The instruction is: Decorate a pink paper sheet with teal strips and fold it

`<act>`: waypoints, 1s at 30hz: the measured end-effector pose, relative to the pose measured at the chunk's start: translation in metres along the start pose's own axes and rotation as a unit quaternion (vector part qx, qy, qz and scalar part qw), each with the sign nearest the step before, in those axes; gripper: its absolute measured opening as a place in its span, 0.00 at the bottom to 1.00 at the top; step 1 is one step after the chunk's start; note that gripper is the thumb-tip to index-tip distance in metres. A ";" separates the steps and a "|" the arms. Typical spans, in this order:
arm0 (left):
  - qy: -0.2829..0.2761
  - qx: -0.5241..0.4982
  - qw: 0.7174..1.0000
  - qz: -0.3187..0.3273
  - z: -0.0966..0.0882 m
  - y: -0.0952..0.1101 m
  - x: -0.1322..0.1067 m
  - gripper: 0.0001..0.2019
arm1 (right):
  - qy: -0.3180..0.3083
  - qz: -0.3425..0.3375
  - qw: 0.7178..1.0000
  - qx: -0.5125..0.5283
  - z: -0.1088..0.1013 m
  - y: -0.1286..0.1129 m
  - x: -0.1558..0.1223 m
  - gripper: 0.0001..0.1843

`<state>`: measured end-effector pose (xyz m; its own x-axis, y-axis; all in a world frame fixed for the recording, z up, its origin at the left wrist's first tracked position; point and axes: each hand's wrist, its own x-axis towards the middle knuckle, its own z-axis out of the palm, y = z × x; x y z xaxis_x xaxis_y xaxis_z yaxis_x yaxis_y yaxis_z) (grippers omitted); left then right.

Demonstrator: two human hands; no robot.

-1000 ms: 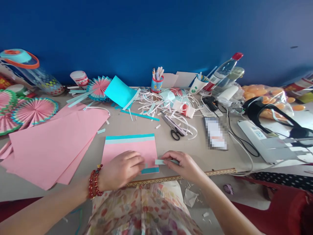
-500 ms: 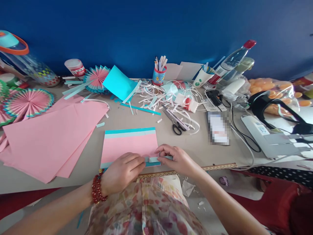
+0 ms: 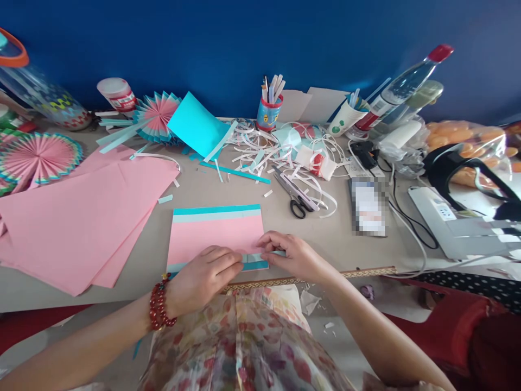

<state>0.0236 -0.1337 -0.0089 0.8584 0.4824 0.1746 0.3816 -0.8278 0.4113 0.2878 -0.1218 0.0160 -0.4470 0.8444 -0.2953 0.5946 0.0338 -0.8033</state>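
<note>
A pink paper sheet (image 3: 215, 236) with teal and pale blue bands along its far and near edges lies in front of me. My left hand (image 3: 205, 277), with a red bead bracelet at the wrist, presses its curled fingers on the sheet's near edge. My right hand (image 3: 291, 255) pinches the end of a pale blue paper strip (image 3: 254, 257) and lays it along that near edge, beside the left fingertips.
Larger pink sheets (image 3: 77, 217) lie left, folded paper fans (image 3: 38, 157) beyond them. Black scissors (image 3: 295, 195), white paper trimmings (image 3: 260, 155), a pen cup (image 3: 267, 114), a teal sheet (image 3: 197, 130), a bottle (image 3: 402, 87), a phone (image 3: 368, 206) and a power strip (image 3: 443, 217) crowd the far side.
My right hand has carried the pale blue strip left onto the pink sheet's near edge, closer to the left hand. The view has tilted down slightly.
</note>
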 end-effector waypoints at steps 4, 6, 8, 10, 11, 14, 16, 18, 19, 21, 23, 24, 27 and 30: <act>0.000 -0.011 1.000 -0.011 0.000 0.000 0.000 0.15 | -0.001 -0.007 1.000 -0.004 0.000 0.001 0.000 0.11; 0.002 -0.016 1.000 -0.014 0.000 0.000 0.000 0.16 | 0.002 -0.006 1.000 -0.009 0.001 0.001 0.000 0.11; 0.002 -0.019 1.000 -0.017 0.000 0.000 0.001 0.16 | 0.006 -0.008 1.000 -0.015 0.002 0.002 0.000 0.11; 0.003 -0.019 1.000 -0.018 -0.001 0.000 0.001 0.16 | 0.007 -0.010 1.000 -0.020 0.003 0.002 0.000 0.11; 0.004 -0.019 1.000 -0.019 -0.001 0.000 0.001 0.16 | 0.008 -0.011 1.000 -0.021 0.003 0.002 0.000 0.11; 0.003 -0.019 0.999 -0.025 -0.002 0.001 0.002 0.16 | 0.011 -0.010 1.000 -0.025 0.003 0.001 0.000 0.11; -0.002 -0.016 0.999 -0.029 -0.002 0.002 0.002 0.17 | 0.013 -0.007 0.999 -0.029 0.003 0.001 0.000 0.11; -0.010 -0.010 0.999 -0.032 -0.002 0.004 0.003 0.17 | 0.014 -0.003 0.999 -0.034 0.003 0.001 -0.001 0.11; -0.011 -0.007 0.999 -0.033 -0.001 0.004 0.003 0.17 | 0.015 -0.003 0.999 -0.036 0.003 0.001 -0.001 0.11; -0.010 -0.002 0.999 -0.033 -0.001 0.005 0.003 0.17 | 0.016 -0.002 0.999 -0.038 0.004 0.000 -0.001 0.11; -0.010 0.004 0.999 -0.031 0.000 0.005 0.003 0.17 | 0.016 -0.001 0.999 -0.039 0.004 0.000 -0.001 0.11; -0.011 0.008 0.999 -0.029 -0.001 0.005 0.003 0.17 | 0.016 -0.001 0.999 -0.038 0.004 0.000 -0.001 0.11; -0.019 0.026 0.999 -0.026 -0.001 0.006 0.003 0.17 | 0.016 -0.002 0.999 -0.035 0.004 0.000 -0.001 0.11; -0.031 0.052 0.998 -0.025 -0.001 0.008 0.004 0.19 | 0.018 -0.003 0.999 -0.035 0.004 0.000 -0.001 0.11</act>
<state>0.0293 -0.1384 -0.0036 0.8557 0.5077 0.0999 0.4547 -0.8301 0.3229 0.2860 -0.1246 0.0142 -0.4264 0.8629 -0.2713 0.6379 0.0742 -0.7666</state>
